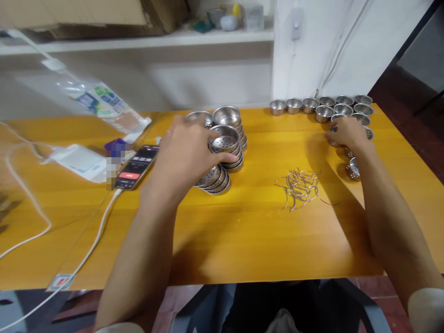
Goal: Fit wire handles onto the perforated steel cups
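My left hand (190,150) reaches over the stacked perforated metal cups (225,141) left of centre, its thumb and fingers around the rim of the top cup of one stack. Another stack (213,179) leans beside it, partly under that hand. Over at the right, my right hand (347,132) is lowered on the group of single metal cups (324,113), fingers bent down at one of them; its fingertips are partly hidden. Between the hands lies a tangle of thin curved metal wires (300,185) on the yellow table (239,245).
A phone (137,166) with a white cable, a white box-like device (81,162) and a plastic package (107,104) lie at the left. Behind the table runs a white shelf (138,44) with a cardboard box. A tipped cup (354,169) sits near my right forearm.
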`<state>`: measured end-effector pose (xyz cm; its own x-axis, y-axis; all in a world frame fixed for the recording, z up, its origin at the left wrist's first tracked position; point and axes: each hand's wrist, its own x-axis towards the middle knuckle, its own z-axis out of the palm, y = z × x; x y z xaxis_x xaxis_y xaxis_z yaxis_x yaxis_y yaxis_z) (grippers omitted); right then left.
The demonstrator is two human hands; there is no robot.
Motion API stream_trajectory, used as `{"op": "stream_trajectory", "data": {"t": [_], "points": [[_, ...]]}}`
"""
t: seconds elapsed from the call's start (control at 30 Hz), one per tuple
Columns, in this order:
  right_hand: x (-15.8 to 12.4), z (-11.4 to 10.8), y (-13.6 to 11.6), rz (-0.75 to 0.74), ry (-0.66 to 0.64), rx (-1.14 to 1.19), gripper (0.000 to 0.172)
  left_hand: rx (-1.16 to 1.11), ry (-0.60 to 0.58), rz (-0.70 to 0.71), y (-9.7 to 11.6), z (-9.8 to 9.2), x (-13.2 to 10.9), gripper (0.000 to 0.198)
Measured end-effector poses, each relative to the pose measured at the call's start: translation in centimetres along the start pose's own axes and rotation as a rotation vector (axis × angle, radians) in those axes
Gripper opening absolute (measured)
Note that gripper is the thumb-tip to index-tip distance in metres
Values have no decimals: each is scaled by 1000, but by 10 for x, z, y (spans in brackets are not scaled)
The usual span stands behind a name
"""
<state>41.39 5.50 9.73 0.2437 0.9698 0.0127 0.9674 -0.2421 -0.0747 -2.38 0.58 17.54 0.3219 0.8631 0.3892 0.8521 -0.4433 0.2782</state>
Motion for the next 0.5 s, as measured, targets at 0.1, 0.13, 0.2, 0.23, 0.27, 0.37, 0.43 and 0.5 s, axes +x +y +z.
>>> {"op": "stream_trajectory", "data": {"t": [0.1,0.13,0.2,0.23,0.27,0.37,0.43,0.5], "points": [[2,2,-9,5,-5,-16,41,28,179,63,21,-23,-9,46],[4,2,-13,-22,-27,-3,38,-3,232,83,31,-27,-12,39],[5,-1,-20,-124,-89,36,27,-108,230,159,51,-22,-19,26],[3,-5,-24,-185,-108,54,23,-170,183,206,60,-14,-22,24],[1,-10,-28,-242,-112,80,21,-231,109,246,67,-2,-24,23],[-20,-33,-48,-386,-115,300,32,-368,-64,283,76,44,-28,41],[-41,-53,-65,-514,-189,534,40,-455,-81,256,71,72,-26,81],[-63,-69,-82,-705,-199,651,31,-543,-45,220,60,90,-20,115]]}}
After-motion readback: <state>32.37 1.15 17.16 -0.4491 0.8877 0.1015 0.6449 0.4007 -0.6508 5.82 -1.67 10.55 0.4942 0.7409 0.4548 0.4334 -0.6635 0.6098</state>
